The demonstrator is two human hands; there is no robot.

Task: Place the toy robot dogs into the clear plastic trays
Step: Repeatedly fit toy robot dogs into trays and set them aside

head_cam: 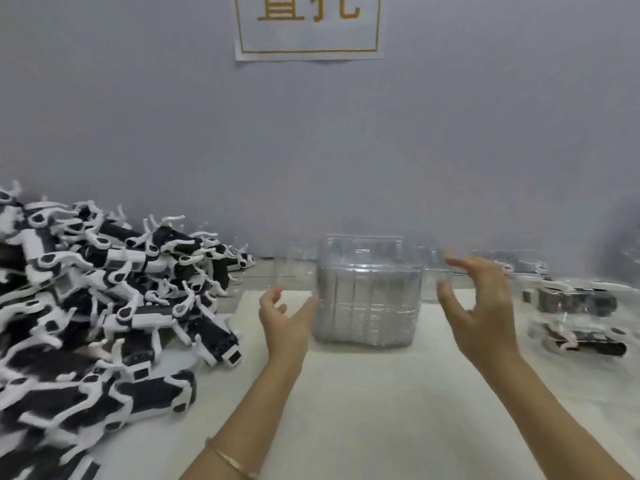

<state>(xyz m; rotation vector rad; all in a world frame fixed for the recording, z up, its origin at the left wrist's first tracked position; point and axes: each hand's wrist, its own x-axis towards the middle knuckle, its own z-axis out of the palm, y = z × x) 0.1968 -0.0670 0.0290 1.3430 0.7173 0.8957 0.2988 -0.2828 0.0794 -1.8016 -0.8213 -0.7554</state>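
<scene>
Centrally: left hand [284, 318] and right hand [483, 306], fingers spread and loosely curved, holding nothing, flanking a stack of clear plastic trays [369, 292] on the table [381, 410]. Left: heap of black-and-white toy robot dogs [104, 306]. Right: filled trays [575, 317], blurred. Wall sign [308, 29]: orange characters, cropped, unreadable.

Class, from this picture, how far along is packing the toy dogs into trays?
Done: filled trays at the right already hold dogs. In hand: the left hand and right hand, both open, flank the stack of empty trays, holding nothing. Left: the big pile of loose dogs.
</scene>
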